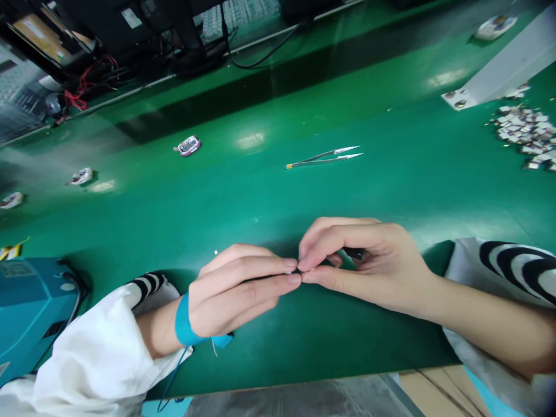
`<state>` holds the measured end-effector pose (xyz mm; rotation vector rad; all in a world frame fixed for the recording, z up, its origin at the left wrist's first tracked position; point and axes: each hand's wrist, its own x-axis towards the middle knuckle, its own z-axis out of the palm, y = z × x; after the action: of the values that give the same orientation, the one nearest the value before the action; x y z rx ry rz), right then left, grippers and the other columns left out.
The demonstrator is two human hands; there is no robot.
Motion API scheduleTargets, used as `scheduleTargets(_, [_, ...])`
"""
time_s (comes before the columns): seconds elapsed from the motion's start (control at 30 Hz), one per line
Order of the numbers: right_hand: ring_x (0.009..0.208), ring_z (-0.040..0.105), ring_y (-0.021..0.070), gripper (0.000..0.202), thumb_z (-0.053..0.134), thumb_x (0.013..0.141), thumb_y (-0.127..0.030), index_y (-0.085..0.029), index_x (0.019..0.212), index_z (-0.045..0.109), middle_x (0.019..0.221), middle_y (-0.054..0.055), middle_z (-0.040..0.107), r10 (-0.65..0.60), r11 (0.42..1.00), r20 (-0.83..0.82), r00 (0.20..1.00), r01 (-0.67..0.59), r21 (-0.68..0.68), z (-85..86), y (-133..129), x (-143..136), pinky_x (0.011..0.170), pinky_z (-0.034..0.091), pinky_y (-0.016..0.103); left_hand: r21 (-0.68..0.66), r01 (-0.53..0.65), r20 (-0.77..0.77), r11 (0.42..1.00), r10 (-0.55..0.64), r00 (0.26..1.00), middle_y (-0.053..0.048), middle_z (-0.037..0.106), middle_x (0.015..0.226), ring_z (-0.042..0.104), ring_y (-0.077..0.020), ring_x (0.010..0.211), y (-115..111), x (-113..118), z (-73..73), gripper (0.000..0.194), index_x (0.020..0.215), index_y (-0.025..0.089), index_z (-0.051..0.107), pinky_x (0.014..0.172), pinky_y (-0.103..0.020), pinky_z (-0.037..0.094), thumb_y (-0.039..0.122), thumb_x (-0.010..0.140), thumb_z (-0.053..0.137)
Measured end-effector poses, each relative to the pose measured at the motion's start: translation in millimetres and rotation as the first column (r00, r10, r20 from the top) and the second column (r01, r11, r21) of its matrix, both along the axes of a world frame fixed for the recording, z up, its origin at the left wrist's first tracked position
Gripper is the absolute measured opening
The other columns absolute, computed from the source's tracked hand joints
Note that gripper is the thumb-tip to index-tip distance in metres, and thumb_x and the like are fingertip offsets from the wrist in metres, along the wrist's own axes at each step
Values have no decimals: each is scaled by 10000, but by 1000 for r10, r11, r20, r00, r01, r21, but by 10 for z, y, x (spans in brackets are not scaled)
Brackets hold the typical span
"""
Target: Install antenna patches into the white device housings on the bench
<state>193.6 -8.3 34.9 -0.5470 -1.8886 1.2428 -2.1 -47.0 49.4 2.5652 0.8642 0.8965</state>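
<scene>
My left hand (pixel 237 289) and my right hand (pixel 360 260) meet fingertip to fingertip low over the green mat (pixel 391 191), pinching a tiny dark part (pixel 297 270) between them. The part is almost fully hidden by the fingers. A dark thin piece (pixel 353 252) shows under my right palm. A blue strap (pixel 185 324) with a cord circles my left wrist. Both arms wear white sleeves with black stripes.
Steel tweezers (pixel 325 157) lie on the mat beyond my hands. A heap of small parts (pixel 527 132) sits at the far right by a white block (pixel 499 69). Small assembled pieces (pixel 188 146) (pixel 81 176) lie at the left. A blue device (pixel 30 307) stands at the near left.
</scene>
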Motion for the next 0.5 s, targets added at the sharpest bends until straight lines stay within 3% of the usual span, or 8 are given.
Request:
scheduleTargets(0.13, [617,521,34,11,594,713,-116,-112,721,586,709,7,589,-7,1000,7,1000,7,21,7,-3,3,502,405,160,12,-13,-69,1000,14,998,-33,606,990,539,-112,961,-28,-24,14,279,1006,157,537,790,-214,503,89,740,583])
scheduleTargets(0.3, [615,510,22,23,600,707,-113,-97,704,583,695,7,583,-10,1000,0,1000,10,8,1,-22,10,512,394,142,13,-9,-39,1000,10,999,-47,608,975,544,-106,943,-21,-4,-3,287,977,128,541,795,-208,494,51,708,603])
scheduleTargets(0.5, [587,467,6,36,585,720,-120,-96,694,576,692,3,571,-56,998,47,997,55,18,-57,26,4,498,359,117,16,-148,56,989,147,988,-66,637,863,573,-105,821,-7,148,-68,239,900,95,571,720,-200,494,14,678,607])
